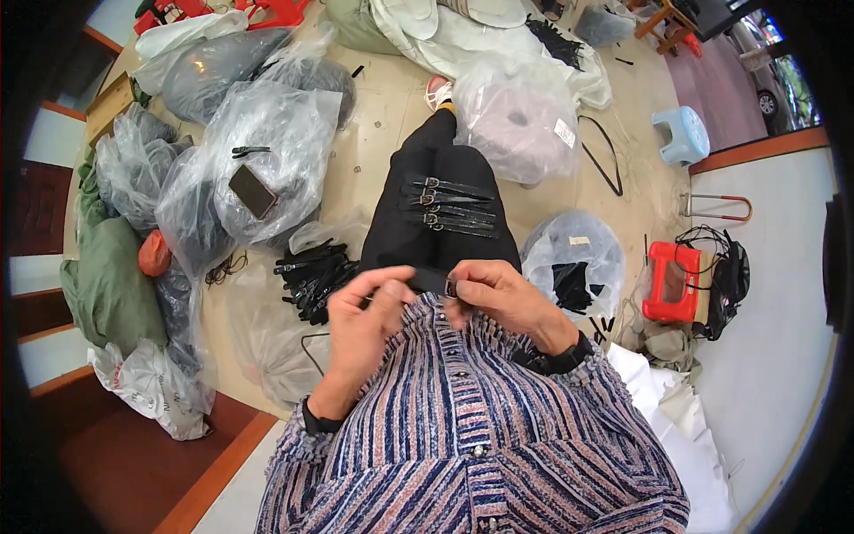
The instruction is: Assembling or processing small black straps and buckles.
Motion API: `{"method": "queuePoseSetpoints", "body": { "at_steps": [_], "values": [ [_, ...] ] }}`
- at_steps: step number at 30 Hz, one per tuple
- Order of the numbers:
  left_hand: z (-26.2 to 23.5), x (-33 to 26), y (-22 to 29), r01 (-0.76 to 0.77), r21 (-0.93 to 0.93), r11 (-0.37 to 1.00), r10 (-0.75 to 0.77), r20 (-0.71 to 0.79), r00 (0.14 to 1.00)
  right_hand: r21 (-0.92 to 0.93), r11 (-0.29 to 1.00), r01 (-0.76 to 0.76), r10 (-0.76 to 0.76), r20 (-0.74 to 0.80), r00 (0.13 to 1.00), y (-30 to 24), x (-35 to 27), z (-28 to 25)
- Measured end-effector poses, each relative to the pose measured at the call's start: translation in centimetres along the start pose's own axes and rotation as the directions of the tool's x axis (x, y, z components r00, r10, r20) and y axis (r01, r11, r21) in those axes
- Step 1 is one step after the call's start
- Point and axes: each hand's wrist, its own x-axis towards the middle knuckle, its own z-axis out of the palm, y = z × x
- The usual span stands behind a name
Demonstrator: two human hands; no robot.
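Observation:
Above my lap, my right hand [503,298] pinches one end of a short black strap [431,281], where a small bit of metal shows at the fingers. My left hand [369,311], slightly blurred, has its thumb and index finger closed at the strap's other end. Across my black trousers lie several black buckle straps [458,206] side by side, their silver buckles toward the left. Beside my left thigh is a heap of similar black straps [311,274].
Clear plastic bags [271,133] crowd the floor at left, one bearing a phone [253,193]. An open plastic bag [534,249] with black pieces sits at right. Farther right are a red case [672,281] and a blue stool [680,135]. A pink-filled bag [516,120] stands ahead.

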Motion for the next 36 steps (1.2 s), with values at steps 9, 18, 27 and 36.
{"method": "queuePoseSetpoints", "body": {
  "at_steps": [9, 18, 27, 36],
  "values": [
    [0.8, 1.5, -0.4, 0.033, -0.076, 0.997, -0.010, 0.276, 0.961, 0.261, 0.965, -0.003, -0.013, 0.062, 0.998, 0.6, 1.0, 0.6],
    [0.9, 2.1, -0.9, -0.060, -0.107, 0.992, 0.084, 0.233, 0.969, 0.182, 0.969, 0.165, -0.150, -0.095, 0.984, 0.3, 1.3, 1.3],
    [-0.1, 3.1, -3.5, -0.269, 0.063, 0.961, 0.248, 0.237, 0.939, 0.328, 0.944, 0.029, -0.011, -0.055, 0.998, 0.3, 1.7, 0.2],
    [0.4, 3.2, -3.2, -0.216, 0.017, 0.976, 0.206, 0.230, 0.951, 0.347, 0.938, 0.016, 0.007, -0.065, 0.998, 0.3, 1.3, -0.3]
  ]
}}
